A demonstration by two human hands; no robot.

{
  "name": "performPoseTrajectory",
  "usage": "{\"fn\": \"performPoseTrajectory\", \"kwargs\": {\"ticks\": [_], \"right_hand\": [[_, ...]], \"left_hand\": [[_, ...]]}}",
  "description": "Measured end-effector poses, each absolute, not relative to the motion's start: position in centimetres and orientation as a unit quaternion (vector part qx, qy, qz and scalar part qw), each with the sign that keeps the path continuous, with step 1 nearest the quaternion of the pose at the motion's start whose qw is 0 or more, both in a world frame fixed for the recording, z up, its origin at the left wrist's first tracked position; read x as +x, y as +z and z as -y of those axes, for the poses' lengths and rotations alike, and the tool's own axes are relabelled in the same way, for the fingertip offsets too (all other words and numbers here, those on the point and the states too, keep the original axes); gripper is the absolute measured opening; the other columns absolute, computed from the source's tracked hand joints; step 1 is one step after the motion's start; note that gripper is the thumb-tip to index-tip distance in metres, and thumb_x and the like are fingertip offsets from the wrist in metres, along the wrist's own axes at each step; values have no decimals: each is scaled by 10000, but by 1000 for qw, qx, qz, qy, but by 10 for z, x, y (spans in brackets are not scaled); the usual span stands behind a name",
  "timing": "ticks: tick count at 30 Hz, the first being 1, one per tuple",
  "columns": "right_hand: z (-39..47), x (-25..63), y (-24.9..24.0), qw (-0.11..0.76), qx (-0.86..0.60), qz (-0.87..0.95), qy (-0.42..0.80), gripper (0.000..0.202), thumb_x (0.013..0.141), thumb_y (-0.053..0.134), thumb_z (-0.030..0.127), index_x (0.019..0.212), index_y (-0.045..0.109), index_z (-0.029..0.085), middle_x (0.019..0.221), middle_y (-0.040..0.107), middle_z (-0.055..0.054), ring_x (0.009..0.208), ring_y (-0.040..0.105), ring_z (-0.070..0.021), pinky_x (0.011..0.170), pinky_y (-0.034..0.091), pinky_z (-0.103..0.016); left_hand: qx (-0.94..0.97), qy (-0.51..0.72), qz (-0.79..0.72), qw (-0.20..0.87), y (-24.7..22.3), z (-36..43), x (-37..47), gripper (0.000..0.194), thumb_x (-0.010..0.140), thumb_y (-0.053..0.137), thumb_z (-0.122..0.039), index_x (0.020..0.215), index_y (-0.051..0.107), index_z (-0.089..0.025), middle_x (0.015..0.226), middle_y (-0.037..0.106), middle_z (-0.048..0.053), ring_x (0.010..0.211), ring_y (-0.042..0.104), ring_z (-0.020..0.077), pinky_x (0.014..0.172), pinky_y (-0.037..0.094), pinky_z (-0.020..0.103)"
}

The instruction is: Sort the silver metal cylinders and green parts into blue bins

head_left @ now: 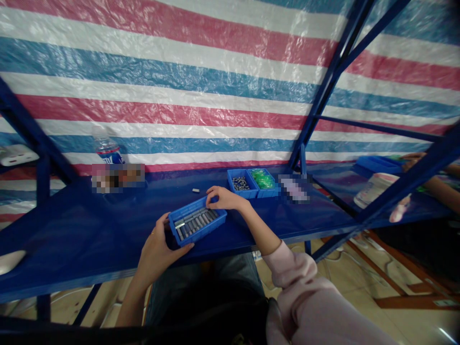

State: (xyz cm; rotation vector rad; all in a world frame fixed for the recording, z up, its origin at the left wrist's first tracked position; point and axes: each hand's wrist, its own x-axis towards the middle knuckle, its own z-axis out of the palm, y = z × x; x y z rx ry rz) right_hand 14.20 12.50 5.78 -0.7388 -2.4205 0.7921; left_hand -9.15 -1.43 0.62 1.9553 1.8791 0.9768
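Note:
A small blue plastic bin [199,235] sits tilted at an angle near the table's front edge. Inside it, grey rectangular pieces [196,223] lie side by side in rows. My left hand [158,244] grips the bin's left end, thumb along the near side and fingers behind the far corner. At the bin's right end, my right hand [223,198] dips over the far rim with its fingers curled together; whatever is between the fingertips is hidden. One loose grey piece [196,190] rests on the table just beyond the bin.
Behind stand two joined blue bins, one with small dark metallic parts [240,183], the other with green pieces [263,179]. A bottle [108,149] is at back left, a white rounded object [11,261] at far left. Blue frame posts [319,100] rise right; another person's hand [413,162] is beyond.

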Motion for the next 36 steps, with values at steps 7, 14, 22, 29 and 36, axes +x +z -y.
{"fn": "performPoseTrajectory", "kwargs": {"ticks": [7, 14, 22, 29, 36], "right_hand": [[-127, 132, 51, 378, -286, 834, 284, 236, 874, 582, 331, 779, 734, 177, 935, 679, -52, 906, 614, -179, 810, 453, -281], [-158, 119, 26, 375, -376, 790, 306, 302, 797, 521, 86, 1017, 709, 175, 966, 719, -39, 871, 644, -172, 801, 476, -286], [-165, 112, 11, 298, -362, 837, 283, 556, 745, 489, -1, 1212, 638, 260, 1390, 534, -57, 1272, 484, -275, 1027, 343, -463], [-169, 106, 5, 277, -370, 858, 226, 303, 815, 550, 99, 997, 741, 249, 1213, 674, -30, 1146, 583, -219, 997, 381, -354], [-168, 107, 2, 360, -426, 800, 220, 91, 732, 668, 122, 793, 697, 184, 818, 708, -31, 784, 631, -173, 749, 468, -283]], "left_hand": [[674, 348, -640, 124, 3, 13, -93, 963, 591, 745, -544, 1363, 263, -230, 1210, 579, 111, 1118, 595, 316, 934, 492, 470], [694, 347, -612, 151, -2, 9, -103, 954, 583, 766, -499, 1335, 248, -223, 1196, 576, 119, 1100, 603, 316, 918, 503, 481], [721, 347, -578, 160, -2, 12, -109, 935, 600, 763, -481, 1324, 234, -216, 1182, 566, 116, 1093, 600, 307, 916, 511, 456], [721, 345, -578, 165, -2, 13, -108, 932, 608, 763, -473, 1325, 222, -225, 1197, 552, 113, 1110, 588, 308, 937, 496, 474], [713, 344, -589, 160, -3, 13, -106, 944, 587, 762, -501, 1321, 236, -225, 1185, 564, 106, 1093, 597, 300, 902, 512, 447]]}}
